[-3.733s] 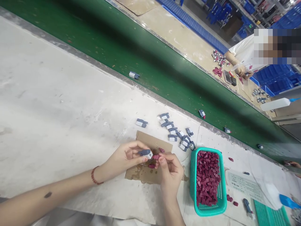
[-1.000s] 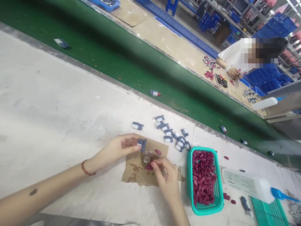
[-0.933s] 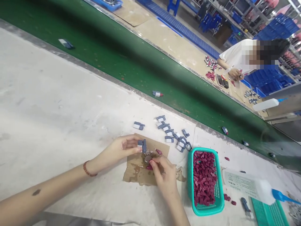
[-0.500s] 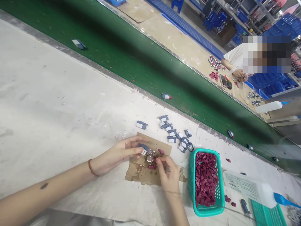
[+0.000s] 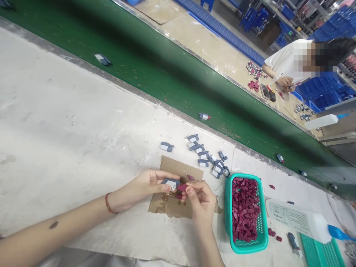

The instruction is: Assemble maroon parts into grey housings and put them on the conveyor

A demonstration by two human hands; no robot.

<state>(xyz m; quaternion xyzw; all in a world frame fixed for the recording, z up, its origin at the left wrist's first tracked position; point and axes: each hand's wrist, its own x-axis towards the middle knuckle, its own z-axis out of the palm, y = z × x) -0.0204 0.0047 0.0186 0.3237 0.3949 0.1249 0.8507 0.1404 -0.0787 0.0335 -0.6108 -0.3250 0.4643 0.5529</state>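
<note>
My left hand (image 5: 147, 185) pinches a small grey-and-white plastic part (image 5: 170, 183) above a stained piece of cardboard (image 5: 170, 203). My right hand (image 5: 200, 202) pinches a small maroon piece (image 5: 182, 187) at its fingertips, held right against the grey part. Both hands hover over the cardboard, whose middle they hide. Just beyond lies a loose cluster of grey-and-white parts (image 5: 207, 157). To the right of my right hand stands a teal basket (image 5: 228, 218) filled with maroon pieces.
A green conveyor belt (image 5: 155, 70) runs diagonally behind the white table and carries single grey parts (image 5: 102, 59). A white bottle with a blue tip (image 5: 302, 220) lies at the right. Another person (image 5: 289, 65) works at the far bench across the belt.
My right hand picked a maroon piece off the cardboard and brought it up to the grey part in my left hand. Parts on the belt drifted right.
</note>
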